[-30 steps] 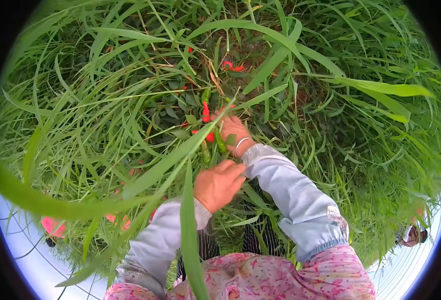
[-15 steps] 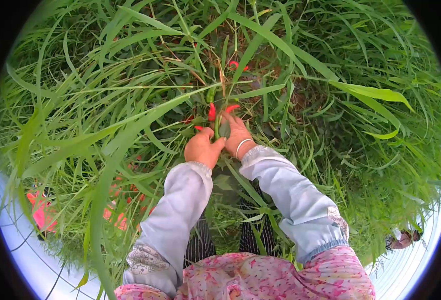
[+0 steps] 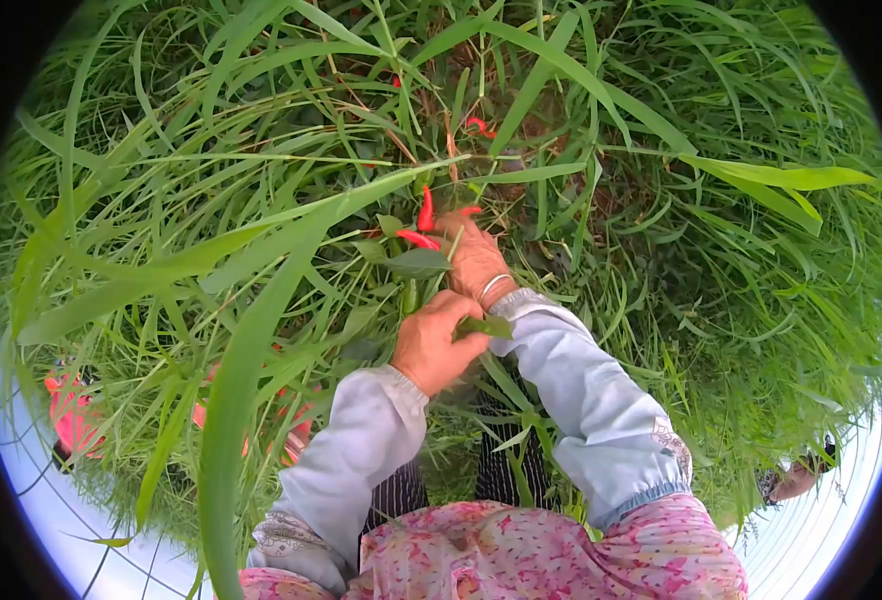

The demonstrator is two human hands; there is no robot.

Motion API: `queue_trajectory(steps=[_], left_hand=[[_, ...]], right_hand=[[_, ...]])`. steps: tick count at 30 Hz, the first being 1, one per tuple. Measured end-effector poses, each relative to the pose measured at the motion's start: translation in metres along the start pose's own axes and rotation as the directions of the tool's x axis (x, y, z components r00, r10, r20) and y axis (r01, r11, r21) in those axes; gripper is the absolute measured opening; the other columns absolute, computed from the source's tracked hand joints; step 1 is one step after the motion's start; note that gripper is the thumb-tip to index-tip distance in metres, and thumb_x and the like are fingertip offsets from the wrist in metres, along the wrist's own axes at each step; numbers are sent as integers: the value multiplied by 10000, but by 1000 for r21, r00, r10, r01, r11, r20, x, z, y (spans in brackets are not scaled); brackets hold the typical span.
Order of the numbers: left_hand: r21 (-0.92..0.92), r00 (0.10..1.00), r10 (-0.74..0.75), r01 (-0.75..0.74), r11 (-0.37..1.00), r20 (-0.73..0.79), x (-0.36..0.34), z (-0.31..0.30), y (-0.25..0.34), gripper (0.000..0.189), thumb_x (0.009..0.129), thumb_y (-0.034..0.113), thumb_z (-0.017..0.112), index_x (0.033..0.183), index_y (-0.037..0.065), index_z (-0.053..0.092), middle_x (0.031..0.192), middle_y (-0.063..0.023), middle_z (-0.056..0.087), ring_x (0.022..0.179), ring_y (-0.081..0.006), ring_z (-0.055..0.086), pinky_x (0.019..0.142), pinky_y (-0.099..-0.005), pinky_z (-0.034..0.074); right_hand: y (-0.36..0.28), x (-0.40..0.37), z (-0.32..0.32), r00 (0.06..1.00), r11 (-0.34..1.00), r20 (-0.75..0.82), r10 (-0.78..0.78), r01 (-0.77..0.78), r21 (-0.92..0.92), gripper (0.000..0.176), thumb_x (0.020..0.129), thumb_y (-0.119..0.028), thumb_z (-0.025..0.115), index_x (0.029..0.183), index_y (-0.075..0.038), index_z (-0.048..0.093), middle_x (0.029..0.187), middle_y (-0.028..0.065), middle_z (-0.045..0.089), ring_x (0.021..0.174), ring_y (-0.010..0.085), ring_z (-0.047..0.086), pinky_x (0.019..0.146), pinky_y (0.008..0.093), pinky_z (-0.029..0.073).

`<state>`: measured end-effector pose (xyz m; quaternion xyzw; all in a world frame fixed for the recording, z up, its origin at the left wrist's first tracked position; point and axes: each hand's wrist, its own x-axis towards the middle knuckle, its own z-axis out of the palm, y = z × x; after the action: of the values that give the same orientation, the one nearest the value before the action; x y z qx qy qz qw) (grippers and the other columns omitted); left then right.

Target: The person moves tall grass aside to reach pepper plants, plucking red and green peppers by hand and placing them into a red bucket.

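My left hand (image 3: 437,342) is closed, its thumb and fingers pinching a green leaf (image 3: 489,326). Just beyond it, my right hand (image 3: 475,262) has its fingers curled in among the chili plant; a red chili pepper (image 3: 469,210) pokes out at its fingertips. Beside those fingers an upright red chili pepper (image 3: 426,209) touches or nearly touches the hand. Another red chili (image 3: 418,239) lies slanted above a broad dark leaf (image 3: 418,263). A green chili (image 3: 409,296) hangs close to my left knuckles. The right fingertips are partly hidden by the plant.
Tall grass surrounds the plant, with a long blade (image 3: 251,400) crossing in front of my left arm. Another curved red chili (image 3: 479,126) sits farther off. At lower left are red-pink items (image 3: 73,418) in the grass, and a person's foot or hand shows at lower right.
My left hand has moved down and right, away from the peppers, with a leaf between its fingers. The slanted red chili now shows more fully. My right hand has barely moved.
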<state>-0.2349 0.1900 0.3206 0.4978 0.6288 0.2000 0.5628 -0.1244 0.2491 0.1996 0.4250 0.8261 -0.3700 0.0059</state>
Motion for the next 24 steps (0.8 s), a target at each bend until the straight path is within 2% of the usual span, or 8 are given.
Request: queue_trajectory(steps=[5, 6, 8, 10, 14, 19, 21, 24], left_hand=[[-257, 986, 18, 25, 966, 164, -25, -30, 42, 197, 730, 176, 738, 821, 40, 628, 772, -54, 579, 733, -157, 583, 680, -273, 451], [-361, 998, 41, -21, 932, 48, -22, -39, 37, 162, 756, 153, 729, 805, 30, 636, 742, -18, 581, 722, -94, 551, 667, -246, 436], [-506, 949, -316, 264, 821, -18, -8, -69, 33, 156, 799, 148, 691, 846, 10, 635, 744, -9, 611, 663, -69, 540, 610, -221, 443], [-444, 934, -306, 198, 874, -185, 11, -77, 2, 172, 841, 156, 612, 919, 2, 617, 724, -25, 611, 602, -82, 553, 570, -232, 464], [-360, 676, -674, 734, 576, 298, 30, -77, -22, 224, 836, 178, 586, 966, -3, 600, 679, -54, 608, 584, -87, 563, 547, -222, 465], [-265, 975, -216, 196, 944, -46, -18, -34, 2, 132, 817, 88, 584, 925, 14, 598, 724, -36, 603, 656, -99, 568, 631, -248, 461], [-215, 984, -176, 175, 961, 15, -37, -22, 10, 111, 798, 64, 599, 897, 13, 599, 745, -43, 615, 679, -106, 577, 658, -260, 462], [-552, 949, -232, 314, 773, 216, -51, -40, 28, 91, 789, 40, 599, 876, 14, 595, 766, -55, 624, 723, -116, 592, 679, -271, 464]], right_hand=[[11, -3, 9, 996, 993, -83, 28, -18, 113, 460, 685, -137, 636, 1143, -149, 584, 1289, 127, 453, 1248, 315, 385, 989, 427, 372], [16, -3, 13, 996, 994, -91, 10, 1, 113, 476, 674, -126, 647, 1145, -150, 583, 1289, 130, 452, 1250, 318, 382, 998, 420, 367], [8, -8, 1, 984, 956, -173, 44, 9, 292, 492, 665, -79, 656, 1146, -146, 577, 1294, 144, 444, 1246, 334, 385, 1011, 400, 367], [8, -9, -1, 981, 944, -173, 84, -23, 329, 469, 670, -53, 652, 1126, -137, 585, 1294, 148, 440, 1237, 342, 390, 1004, 398, 375], [7, -7, 7, 981, 947, -188, 51, 12, 320, 453, 665, 0, 640, 1098, -126, 595, 1286, 148, 439, 1218, 362, 399, 988, 392, 391], [15, -12, 7, 963, 971, -269, 11, 54, 232, 375, 793, -144, 600, 1165, -112, 571, 1281, 102, 443, 1159, 289, 463, 960, 361, 390], [26, -2, 53, 942, 399, -182, 280, 58, 915, 426, 848, -91, 588, 1259, -69, 475, 1234, 73, 481, 1112, 181, 498, 928, 288, 413], [34, -7, 56, 928, 347, -137, 346, 9, 938, 473, 859, -6, 565, 1304, -63, 418, 1141, 62, 552, 1075, 144, 519, 929, 252, 408]])
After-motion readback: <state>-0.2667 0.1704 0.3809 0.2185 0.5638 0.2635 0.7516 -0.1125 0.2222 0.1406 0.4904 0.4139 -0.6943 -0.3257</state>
